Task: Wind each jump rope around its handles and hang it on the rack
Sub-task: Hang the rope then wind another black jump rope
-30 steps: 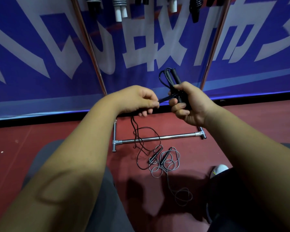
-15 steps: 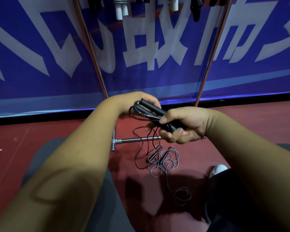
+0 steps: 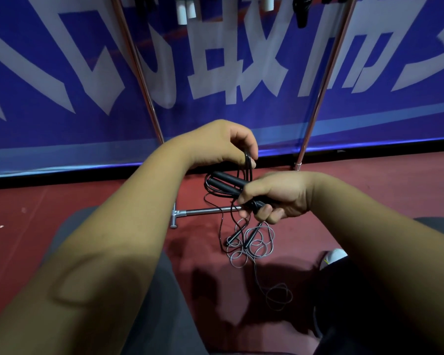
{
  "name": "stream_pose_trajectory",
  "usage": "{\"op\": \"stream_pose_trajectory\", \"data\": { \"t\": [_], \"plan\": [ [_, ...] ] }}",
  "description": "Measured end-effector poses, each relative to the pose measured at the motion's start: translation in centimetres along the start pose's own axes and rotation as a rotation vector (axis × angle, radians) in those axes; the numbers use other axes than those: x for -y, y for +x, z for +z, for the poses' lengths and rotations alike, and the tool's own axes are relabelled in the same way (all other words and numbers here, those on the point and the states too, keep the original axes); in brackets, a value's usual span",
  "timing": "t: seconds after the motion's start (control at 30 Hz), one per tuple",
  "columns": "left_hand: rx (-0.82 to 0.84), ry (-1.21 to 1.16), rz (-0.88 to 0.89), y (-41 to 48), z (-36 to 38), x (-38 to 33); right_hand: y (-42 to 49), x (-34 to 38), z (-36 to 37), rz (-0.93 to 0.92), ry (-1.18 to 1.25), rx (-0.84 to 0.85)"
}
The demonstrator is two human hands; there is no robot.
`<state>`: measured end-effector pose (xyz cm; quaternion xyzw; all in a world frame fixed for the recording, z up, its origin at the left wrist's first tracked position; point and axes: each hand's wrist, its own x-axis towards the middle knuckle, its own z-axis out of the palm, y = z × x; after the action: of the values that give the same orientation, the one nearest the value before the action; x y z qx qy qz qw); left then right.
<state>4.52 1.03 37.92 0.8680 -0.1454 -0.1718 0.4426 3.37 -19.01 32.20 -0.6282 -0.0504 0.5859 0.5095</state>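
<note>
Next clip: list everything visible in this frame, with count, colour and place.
held jump rope: one, black, handles in the right hand, cord running up to the left hand and hanging towards the floor
loose jump rope: one, grey cord with black handles, coiled on the floor below the hands
rack: one, metal, two uprights and a base bar, in front of the banner
hung ropes: several, white and black handles, top edge, cut off
banner: one, blue with white characters, behind the rack
floor: red
shoe: one, white, lower right
trousers: grey, bottom
left hand: pinches the black cord
right hand: grips both black handles
</note>
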Motion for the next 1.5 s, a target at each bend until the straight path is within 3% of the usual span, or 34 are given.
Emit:
{"op": "stream_pose_trajectory", "data": {
  "t": [0.17, 0.33, 0.43, 0.6, 0.8, 0.87, 1.0, 1.07, 1.27, 1.43, 1.5],
  "plan": [
    [-0.102, 0.299, -0.026, 0.0, -0.1, 0.5, 1.5, -0.2, -0.8, -0.001, 0.058, -0.241],
    [0.006, 0.422, -0.14, -0.1, -0.5, 1.7, 2.5, -0.1, -2.0, -0.21, 0.199, -0.502],
    [0.052, 0.415, -0.25, -0.1, 0.0, 2.1, 2.4, 0.5, -1.8, -0.322, 0.261, -0.481],
    [-0.074, 0.261, -0.452, 0.0, 1.1, 1.7, 1.2, 1.6, -1.1, -0.43, 0.289, -0.323],
    [-0.348, 0.195, -0.29, 0.3, 0.8, 0.5, 0.9, 2.0, -1.8, -0.433, 0.456, -0.397],
    [-0.26, 0.124, -0.203, -0.3, -0.3, 0.3, 1.0, 2.1, -2.2, -0.433, 0.482, -0.409],
    [0.078, 0.001, -0.091, -1.7, -2.0, 0.8, 1.0, 2.0, -2.7, -0.46, 0.525, -0.411],
    [0.125, -0.034, -0.109, -1.9, -2.1, 1.0, 0.9, 2.1, -2.7, -0.477, 0.529, -0.41],
    [-0.09, 0.364, -0.23, -1.4, -1.7, 1.0, 0.4, 2.6, -2.2, -0.5, 0.527, -0.357],
    [-0.138, 0.286, -0.275, -1.0, -0.9, 1.3, 0.5, 2.6, -2.4, -0.51, 0.541, -0.368],
    [-0.124, 0.129, -0.288, -1.0, -1.0, 1.5, 0.5, 2.7, -2.6, -0.511, 0.573, -0.392]
  ]
}}
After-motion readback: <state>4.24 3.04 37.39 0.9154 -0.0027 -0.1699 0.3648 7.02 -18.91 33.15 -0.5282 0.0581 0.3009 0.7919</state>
